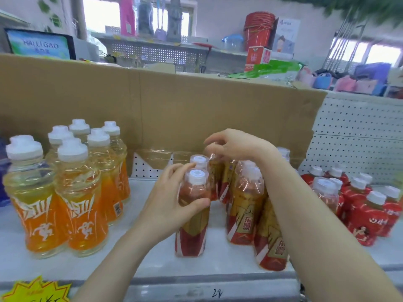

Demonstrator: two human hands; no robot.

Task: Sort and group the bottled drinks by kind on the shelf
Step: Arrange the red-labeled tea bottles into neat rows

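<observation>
On shelf (152, 253), left hand (172, 205) grips gold-red bottle (192, 225).

Two bare arms reach up from the bottom of the frame. The left hand (172, 197) sits in the middle, its fingers and thumb curled around something, the thumb across the front. The right hand (234, 144) is higher up, just right of the middle, palm down, fingers bent and spread.
</observation>
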